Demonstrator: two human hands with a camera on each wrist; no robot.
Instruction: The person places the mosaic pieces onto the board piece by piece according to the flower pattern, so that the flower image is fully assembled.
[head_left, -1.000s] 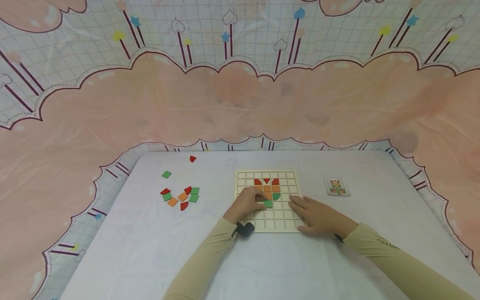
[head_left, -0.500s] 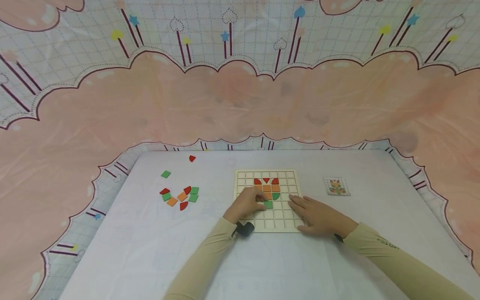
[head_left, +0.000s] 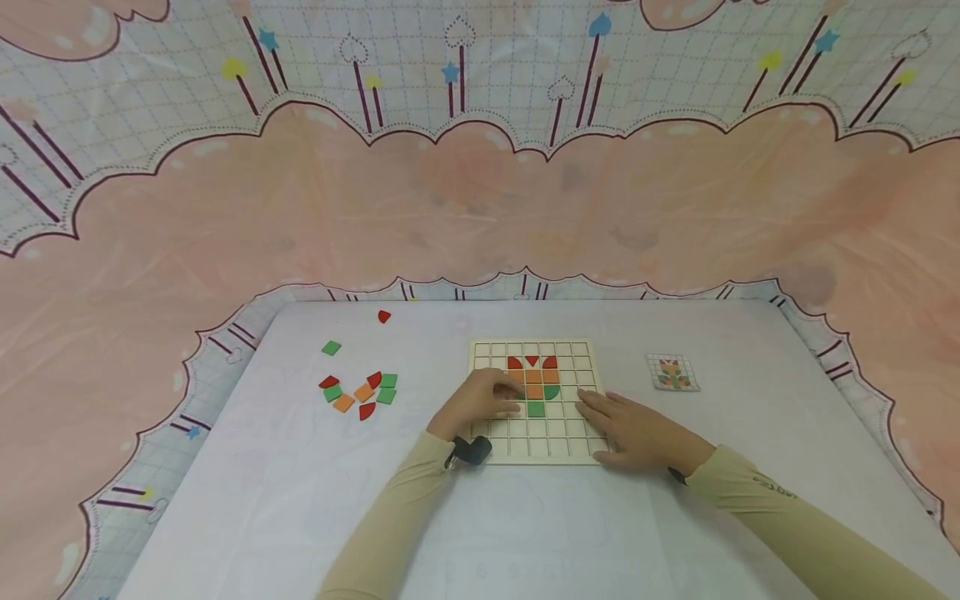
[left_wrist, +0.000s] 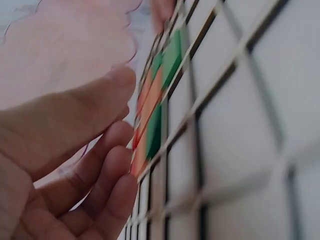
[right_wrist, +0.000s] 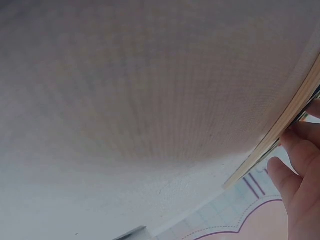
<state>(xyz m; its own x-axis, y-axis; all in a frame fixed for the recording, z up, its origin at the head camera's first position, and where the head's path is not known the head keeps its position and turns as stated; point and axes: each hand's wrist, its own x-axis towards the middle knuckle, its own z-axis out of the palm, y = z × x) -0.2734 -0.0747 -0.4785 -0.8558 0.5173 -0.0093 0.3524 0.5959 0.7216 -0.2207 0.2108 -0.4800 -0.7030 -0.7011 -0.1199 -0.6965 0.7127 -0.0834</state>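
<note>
A pale wooden grid board (head_left: 558, 447) lies mid-table, bearing red, orange and green tiles in its upper middle. One green square tile (head_left: 536, 409) sits in a cell below the orange ones. My left hand (head_left: 474, 402) hovers over the board's left side, just left of that tile, and partly covers the pattern. In the left wrist view the thumb and fingers (left_wrist: 117, 135) are loosely bent and hold nothing. My right hand (head_left: 645, 433) rests on the board's right edge with fingers fairly straight; the right wrist view shows its fingers at the wooden edge (right_wrist: 270, 140).
Loose tiles lie at the left: several in a cluster around an orange square (head_left: 343, 403), with a green square (head_left: 332, 347) and a red quarter-round tile (head_left: 384, 317) farther back. A small pattern card (head_left: 672, 372) lies right of the board. A printed cloth (head_left: 480, 200) hangs behind.
My left hand has let go of the green square tile and drawn back a little to the left. The tile now lies fully visible in its cell. The right hand has stayed put.
</note>
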